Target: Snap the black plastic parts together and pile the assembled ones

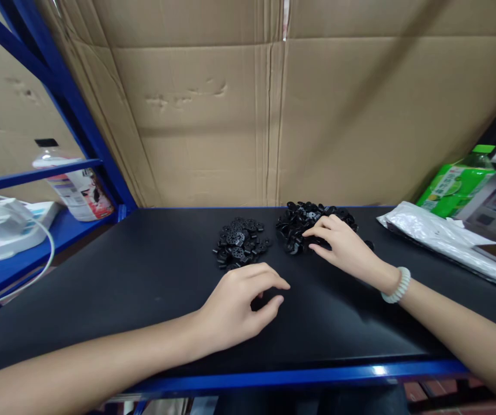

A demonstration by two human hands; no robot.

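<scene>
Two piles of small black parts lie on the black tabletop (144,288). The left pile (237,239) has round pieces with holes; the right pile (293,227) looks glossier. Just in front of the left pile is my left hand (245,300), its fingers curved and the thumb apart from them, with nothing between. My right hand (343,245), with a pale coiled band (398,286) on the wrist, is over the front right of the right pile. Its thumb and forefinger are apart, and no part shows between them. Some of the right pile is hidden behind this hand.
Cardboard (200,127) stands behind the table. On a blue shelf at the left are a bottle (75,190) and a white power strip (14,233) with a cable. A silvery plastic bag (447,236) and a green pack (453,187) are at the right.
</scene>
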